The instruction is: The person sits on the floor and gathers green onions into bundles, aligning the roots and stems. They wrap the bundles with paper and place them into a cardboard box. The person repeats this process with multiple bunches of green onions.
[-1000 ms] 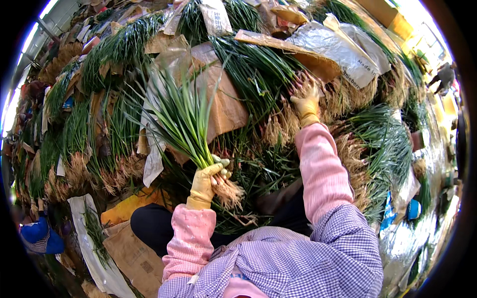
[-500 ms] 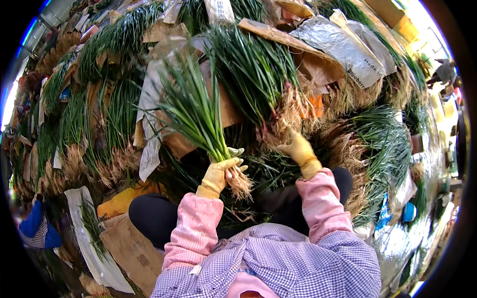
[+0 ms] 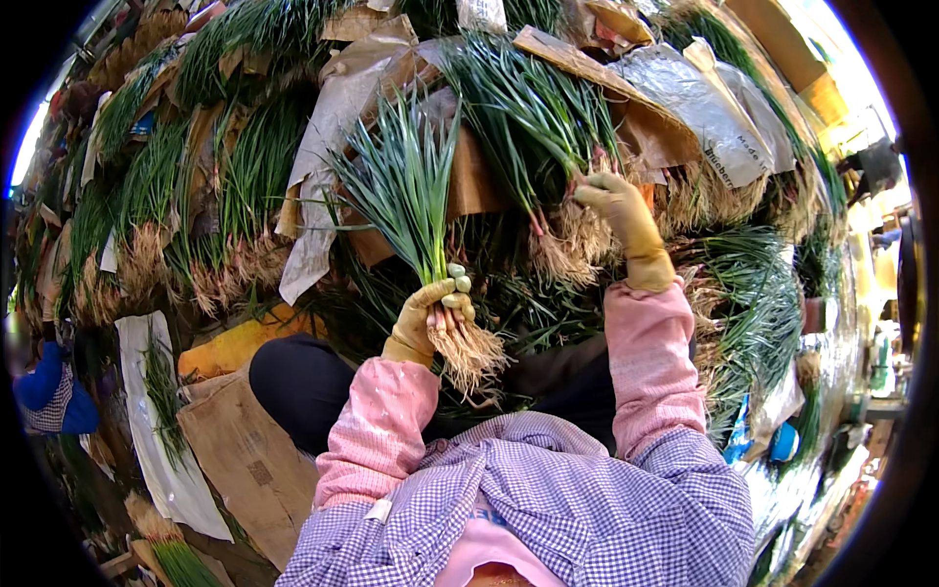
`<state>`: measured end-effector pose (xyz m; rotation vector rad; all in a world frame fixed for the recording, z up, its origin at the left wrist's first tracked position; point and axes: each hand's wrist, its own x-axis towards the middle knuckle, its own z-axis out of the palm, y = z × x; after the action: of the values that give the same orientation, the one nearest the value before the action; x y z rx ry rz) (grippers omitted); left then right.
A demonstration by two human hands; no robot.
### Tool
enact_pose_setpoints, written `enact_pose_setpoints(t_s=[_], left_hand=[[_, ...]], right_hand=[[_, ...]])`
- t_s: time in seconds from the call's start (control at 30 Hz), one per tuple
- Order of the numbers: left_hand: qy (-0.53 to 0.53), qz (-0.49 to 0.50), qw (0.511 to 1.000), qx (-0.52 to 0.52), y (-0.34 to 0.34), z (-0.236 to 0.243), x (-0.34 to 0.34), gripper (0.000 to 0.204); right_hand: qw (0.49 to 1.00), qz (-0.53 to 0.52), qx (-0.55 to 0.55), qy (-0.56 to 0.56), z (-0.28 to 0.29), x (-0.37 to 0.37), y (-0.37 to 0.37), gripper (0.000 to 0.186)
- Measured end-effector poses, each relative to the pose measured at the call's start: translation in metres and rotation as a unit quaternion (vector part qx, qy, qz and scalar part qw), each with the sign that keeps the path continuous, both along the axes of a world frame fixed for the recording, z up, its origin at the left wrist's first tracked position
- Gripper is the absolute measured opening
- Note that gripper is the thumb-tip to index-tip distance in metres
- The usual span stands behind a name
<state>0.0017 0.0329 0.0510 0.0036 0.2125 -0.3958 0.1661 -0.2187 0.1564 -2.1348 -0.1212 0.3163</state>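
Observation:
My left hand [image 3: 430, 318], in a yellowish glove, is wrapped round the lower stems of a bunch of green onions [image 3: 416, 215]. The leaves fan up and away from me, and the pale, stringy roots hang below the fist. My right hand [image 3: 626, 215], gloved too, reaches to a heap of green onions [image 3: 518, 127] ahead on the right. Its fingers are pinched at the reddish stem bases there, seemingly on a green onion stem; the fingertips are partly hidden. Brown roots dangle just below and left of that hand.
More green onions [image 3: 254, 166] lie in rows on the left and another pile [image 3: 748, 284] on the right. A brown paper sheet [image 3: 646, 132] and silvery plastic [image 3: 685, 98] rest across the heap. Flattened cardboard [image 3: 254, 470] lies near my left knee. Someone in blue [image 3: 54, 391] is at far left.
My right hand has moved up and right, from open beside the heap's roots to pinched at the stem bases. My left hand keeps its bunch, now gripped more tightly. The view has shifted slightly.

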Motion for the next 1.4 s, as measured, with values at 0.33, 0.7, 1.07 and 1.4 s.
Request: enact_pose_setpoints(t_s=[0.33,0.7,1.07,1.4], left_hand=[[-0.038,-0.063,0.947,0.312,-0.045,0.011,0.035,0.017],[-0.035,-0.007,0.955,0.295,-0.017,-0.02,0.026,0.025],[0.044,-0.062,0.876,0.476,-0.017,-0.02,-0.024,0.009],[0.137,0.033,0.87,0.472,-0.027,-0.033,-0.022,0.015]], right_hand=[[0.917,0.122,0.273,0.266,-0.061,-0.095,0.039,0.037],[0.97,-0.109,-0.137,-0.17,-0.117,-0.035,-0.041,0.02],[0.989,0.042,0.051,0.129,-0.124,-0.12,0.109,0.024],[0.909,-0.138,0.336,0.204,-0.157,-0.134,0.131,0.021]])
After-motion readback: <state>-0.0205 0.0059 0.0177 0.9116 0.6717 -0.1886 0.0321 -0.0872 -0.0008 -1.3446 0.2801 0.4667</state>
